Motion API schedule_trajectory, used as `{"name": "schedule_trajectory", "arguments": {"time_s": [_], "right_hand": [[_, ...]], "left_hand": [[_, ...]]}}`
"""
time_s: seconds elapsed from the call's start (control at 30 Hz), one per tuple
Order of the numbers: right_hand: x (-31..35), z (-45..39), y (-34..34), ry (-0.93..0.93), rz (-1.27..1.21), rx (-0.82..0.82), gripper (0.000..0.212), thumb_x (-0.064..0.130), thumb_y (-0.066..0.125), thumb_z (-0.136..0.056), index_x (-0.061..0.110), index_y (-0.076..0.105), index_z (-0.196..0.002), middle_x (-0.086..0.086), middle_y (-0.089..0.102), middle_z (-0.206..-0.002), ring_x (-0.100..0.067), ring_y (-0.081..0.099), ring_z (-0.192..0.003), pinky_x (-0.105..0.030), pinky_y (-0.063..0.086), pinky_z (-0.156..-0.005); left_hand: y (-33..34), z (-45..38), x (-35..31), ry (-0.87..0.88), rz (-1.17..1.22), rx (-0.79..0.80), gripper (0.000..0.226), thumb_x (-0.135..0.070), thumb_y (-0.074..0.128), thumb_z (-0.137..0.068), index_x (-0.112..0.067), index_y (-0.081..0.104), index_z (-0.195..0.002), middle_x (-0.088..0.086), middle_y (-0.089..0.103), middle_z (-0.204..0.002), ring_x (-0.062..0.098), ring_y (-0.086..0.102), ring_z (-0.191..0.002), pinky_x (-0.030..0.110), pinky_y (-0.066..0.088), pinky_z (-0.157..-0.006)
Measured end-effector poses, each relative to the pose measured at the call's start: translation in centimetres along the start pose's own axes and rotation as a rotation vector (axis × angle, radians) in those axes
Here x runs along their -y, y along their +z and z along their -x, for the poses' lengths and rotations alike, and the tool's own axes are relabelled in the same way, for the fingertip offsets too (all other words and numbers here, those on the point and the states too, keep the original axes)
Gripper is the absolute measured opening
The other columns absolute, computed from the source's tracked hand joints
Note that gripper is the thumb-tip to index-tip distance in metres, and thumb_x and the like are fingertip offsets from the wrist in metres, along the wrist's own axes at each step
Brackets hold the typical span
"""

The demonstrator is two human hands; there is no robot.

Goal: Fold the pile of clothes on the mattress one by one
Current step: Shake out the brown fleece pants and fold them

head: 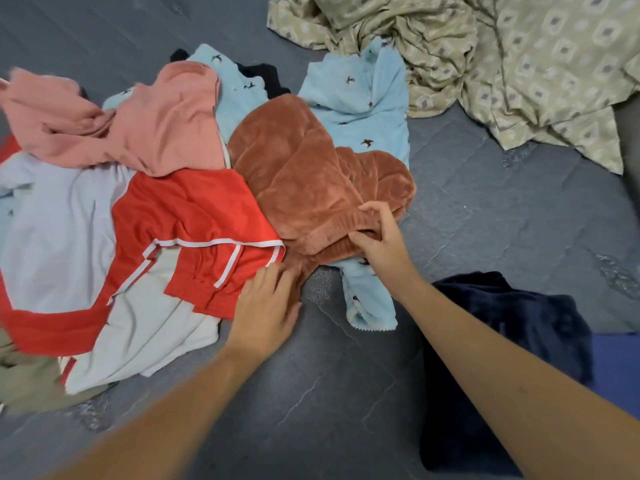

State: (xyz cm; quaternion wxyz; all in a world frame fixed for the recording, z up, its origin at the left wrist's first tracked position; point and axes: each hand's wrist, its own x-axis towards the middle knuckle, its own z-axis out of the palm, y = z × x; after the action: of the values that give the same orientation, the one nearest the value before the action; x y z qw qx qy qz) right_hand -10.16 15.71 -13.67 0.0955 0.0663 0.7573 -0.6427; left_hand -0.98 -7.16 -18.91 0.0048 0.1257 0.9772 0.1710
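Observation:
A pile of clothes lies on the grey mattress (pixel 485 209). On top in the middle sits a rust-brown fleece garment (pixel 311 174). My right hand (pixel 379 237) grips its ribbed waistband at the near edge. My left hand (pixel 268 303) rests on the brown fabric's lower left corner, beside a red garment with white trim (pixel 194 216); its fingertips are partly hidden in the cloth. Under the brown piece lies a light blue garment with small bird prints (pixel 360 116). A pink garment (pixel 138 123) and a pale lilac shirt (pixel 55 230) lie to the left.
A dark navy garment (pixel 512 341) lies at the near right, by my right forearm. A crumpled olive patterned sheet (pixel 502 64) covers the far right. A white garment (pixel 145 341) and a khaki one (pixel 31 386) lie at the near left.

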Motion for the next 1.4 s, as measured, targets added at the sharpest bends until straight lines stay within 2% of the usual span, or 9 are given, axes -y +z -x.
{"name": "schedule_trajectory", "arguments": {"time_s": [0.1,0.2,0.37,0.53,0.7,0.87,1.03,1.23,1.4], "right_hand": [[-0.4,-0.1,0.2,-0.069,0.038,0.025,0.028,0.007,0.065,-0.097,0.017,0.054,-0.122,-0.008,0.065,-0.119,-0.023,0.065,-0.112,-0.046,0.057,-0.097],[-1.3,-0.3,0.0,-0.164,0.194,-0.038,0.035,-0.002,0.054,-0.096,0.022,0.058,-0.121,0.004,0.064,-0.104,-0.025,0.064,-0.092,-0.046,0.058,-0.081],[-1.8,-0.2,-0.7,-0.247,0.302,-0.033,0.048,-0.015,0.045,-0.085,0.017,0.072,-0.108,0.003,0.069,-0.101,-0.009,0.062,-0.087,-0.026,0.049,-0.078],[1.0,0.9,-3.2,-0.212,0.331,-0.034,0.049,-0.018,0.044,-0.083,0.016,0.071,-0.105,-0.004,0.068,-0.108,-0.016,0.063,-0.104,-0.027,0.051,-0.091],[8.2,2.4,-7.1,-0.116,0.287,0.034,0.042,-0.005,0.057,-0.086,0.033,0.071,-0.098,0.011,0.072,-0.102,-0.003,0.066,-0.099,-0.012,0.048,-0.082],[17.7,4.2,-11.7,-0.086,0.458,0.220,0.046,-0.002,0.073,-0.081,0.023,0.063,-0.118,-0.002,0.069,-0.113,-0.014,0.068,-0.103,-0.018,0.049,-0.083],[28.4,6.4,-15.0,-0.273,0.586,0.091,0.022,0.009,0.085,-0.082,0.018,0.070,-0.095,0.003,0.070,-0.090,-0.001,0.064,-0.081,-0.019,0.045,-0.075],[42.1,8.7,-18.1,-0.449,0.607,-0.028,0.008,0.010,0.075,-0.091,0.007,0.068,-0.092,-0.004,0.061,-0.087,-0.023,0.059,-0.089,-0.031,0.041,-0.076],[55.3,11.4,-19.9,-0.604,0.581,-0.090,0.011,0.011,0.074,-0.092,0.005,0.067,-0.096,-0.015,0.070,-0.092,-0.027,0.063,-0.088,-0.037,0.047,-0.083]], "left_hand": [[2.2,2.7,0.6,-0.129,-0.019,0.247,0.085,-0.039,0.079,-0.075,-0.019,0.043,-0.149,0.006,0.041,-0.147,0.031,0.045,-0.132,0.043,0.046,-0.101],[3.5,1.8,1.4,-0.162,-0.073,0.227,0.094,-0.023,0.079,-0.072,-0.019,0.038,-0.156,0.008,0.042,-0.151,0.031,0.045,-0.135,0.042,0.046,-0.100],[2.8,-0.5,1.4,-0.151,-0.169,0.098,0.035,-0.003,0.073,-0.075,-0.014,0.061,-0.106,0.008,0.063,-0.103,0.036,0.059,-0.095,0.045,0.046,-0.072],[-1.6,-0.1,0.4,-0.298,0.323,-0.112,0.019,-0.005,0.057,-0.085,-0.019,0.053,-0.097,0.000,0.060,-0.088,0.025,0.055,-0.083,0.041,0.043,-0.072],[-11.2,-0.1,-2.0,-0.243,0.483,-0.209,0.029,-0.004,0.051,-0.089,-0.028,0.052,-0.105,-0.009,0.060,-0.097,0.010,0.056,-0.089,0.020,0.040,-0.077],[-23.2,-2.3,-4.8,-0.183,0.500,-0.276,0.038,0.002,0.051,-0.091,-0.032,0.051,-0.108,-0.017,0.060,-0.095,-0.001,0.058,-0.090,0.014,0.041,-0.075],[-35.7,-4.5,-9.2,-0.074,0.491,-0.332,0.037,0.012,0.045,-0.091,-0.021,0.047,-0.106,-0.019,0.049,-0.094,-0.008,0.048,-0.092,0.005,0.034,-0.083],[-48.7,-6.8,-13.5,-0.046,0.535,-0.354,0.032,0.009,0.038,-0.093,-0.016,0.053,-0.107,0.007,0.057,-0.099,0.018,0.052,-0.094,0.032,0.040,-0.090],[-60.2,-8.3,-16.2,0.032,0.611,-0.426,0.019,-0.021,0.073,-0.097,-0.021,0.056,-0.104,-0.005,0.057,-0.089,0.003,0.051,-0.077,0.018,0.043,-0.076]]}}
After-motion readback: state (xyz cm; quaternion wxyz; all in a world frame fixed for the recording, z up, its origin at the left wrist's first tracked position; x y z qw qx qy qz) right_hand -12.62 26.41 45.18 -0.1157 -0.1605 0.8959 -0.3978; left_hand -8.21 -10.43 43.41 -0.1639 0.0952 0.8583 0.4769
